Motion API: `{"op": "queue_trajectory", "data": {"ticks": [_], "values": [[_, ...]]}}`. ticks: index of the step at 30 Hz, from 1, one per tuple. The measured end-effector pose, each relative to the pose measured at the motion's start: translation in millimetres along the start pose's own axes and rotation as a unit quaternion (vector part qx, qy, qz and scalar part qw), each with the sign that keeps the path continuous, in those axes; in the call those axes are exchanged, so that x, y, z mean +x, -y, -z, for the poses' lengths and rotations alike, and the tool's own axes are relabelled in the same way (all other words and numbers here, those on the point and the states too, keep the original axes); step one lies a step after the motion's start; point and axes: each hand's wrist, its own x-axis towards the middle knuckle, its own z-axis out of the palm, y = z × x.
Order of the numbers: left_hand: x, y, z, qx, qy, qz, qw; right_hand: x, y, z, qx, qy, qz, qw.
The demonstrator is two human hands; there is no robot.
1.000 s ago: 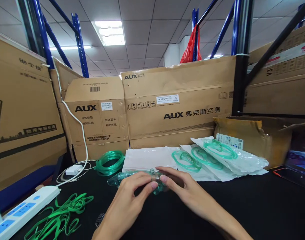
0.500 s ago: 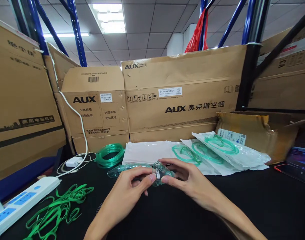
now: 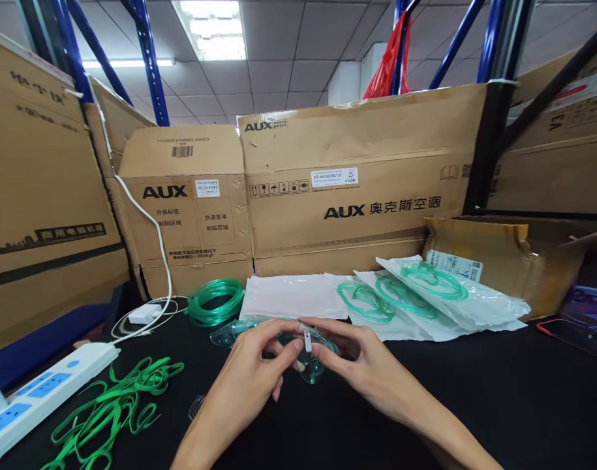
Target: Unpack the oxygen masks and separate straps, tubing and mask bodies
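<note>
Between my two hands is a clear greenish plastic face mask (image 3: 312, 374), mostly covered by fingers. A small pale metal nose strip (image 3: 307, 341) shows on it. My left hand (image 3: 259, 365) pinches the mask's left side, thumb beside the strip. From the other side my right hand (image 3: 364, 352) grips it, with the thumb close to the strip and the index finger over the top edge. Just behind my left hand lies another clear greenish plastic piece (image 3: 223, 334), partly hidden. Some thin wire-like pieces (image 3: 195, 407) lie by my left wrist.
Green tubing (image 3: 214, 320) sits coiled behind. Green elastic straps (image 3: 107, 411) lie tangled at left beside a white power strip (image 3: 58, 378). White pouches with green tubing (image 3: 415, 320) are stacked back right, near a phone (image 3: 572, 336). Cardboard boxes (image 3: 357, 150) wall the back.
The mask has turned and tipped, so its lower part shows below my fingers. Both hands have shifted slightly, and the right fingertips now reach over the top edge.
</note>
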Motion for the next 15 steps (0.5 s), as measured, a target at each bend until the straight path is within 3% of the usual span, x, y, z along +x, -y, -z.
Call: {"op": "queue_trajectory", "data": {"ticks": [7,11,15], "values": [[0,0,-3.9,-0.075,-0.048,-0.016,0.996,2,-1,-1,-0.009,-0.064,0.001,0.998],[-1,-7,-7.9,0.004,-0.033,-0.036,0.999,2,-2,-1,-0.028,-0.097,0.007,0.995],[1,-8,-11.0,0.09,-0.06,-0.088,0.99,1,-1,-3,-0.021,-0.09,0.006,0.996]]}}
